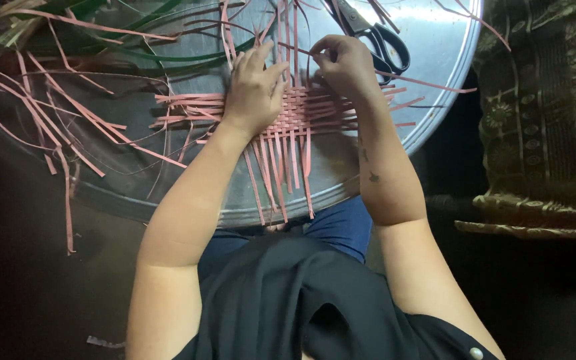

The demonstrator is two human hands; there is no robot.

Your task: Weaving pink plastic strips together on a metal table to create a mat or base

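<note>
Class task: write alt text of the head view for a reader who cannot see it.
A left hand presses flat on a pink woven strip mat on a round metal tray, while the right hand pinches one strip. Black-handled scissors lie behind.

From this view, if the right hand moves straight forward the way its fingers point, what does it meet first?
Probably the scissors, whose black handles lie just beyond the right hand on the round metal tray. The hand pinches a pink strip, and depth is unclear.
</note>
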